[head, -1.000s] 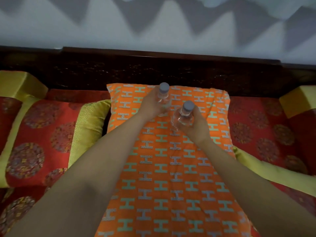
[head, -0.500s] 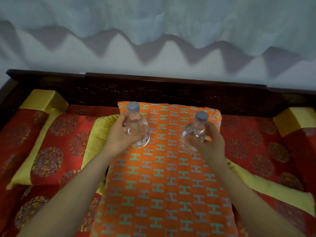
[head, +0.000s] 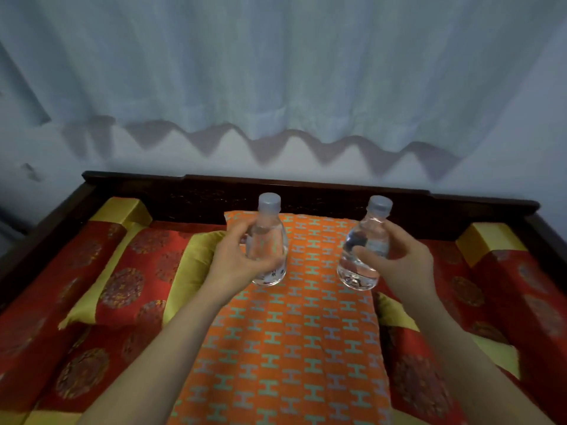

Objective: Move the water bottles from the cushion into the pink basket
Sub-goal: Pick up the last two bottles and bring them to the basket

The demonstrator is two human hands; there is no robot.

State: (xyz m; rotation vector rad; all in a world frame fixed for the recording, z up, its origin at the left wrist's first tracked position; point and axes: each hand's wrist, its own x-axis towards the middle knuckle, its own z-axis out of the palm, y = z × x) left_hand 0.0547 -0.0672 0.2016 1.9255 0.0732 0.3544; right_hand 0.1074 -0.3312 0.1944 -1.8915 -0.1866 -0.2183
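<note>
I hold two small clear water bottles with grey caps above the orange cushion (head: 285, 348), which has a teal H pattern. My left hand (head: 236, 265) grips the left bottle (head: 270, 237) around its body, upright. My right hand (head: 399, 265) grips the right bottle (head: 366, 240), tilted slightly to the right. Both bottles are lifted clear of the cushion and held apart. No pink basket shows in the head view.
The cushion lies on a dark wooden bench (head: 306, 191) with red and gold patterned pads (head: 129, 271) on both sides. Yellow bolster ends (head: 122, 210) sit at the back corners. A pale curtain (head: 276, 72) hangs over the wall behind.
Both hands have lifted the bottles off the cushion and drawn them apart and toward me. The view has tilted up, showing more curtain.
</note>
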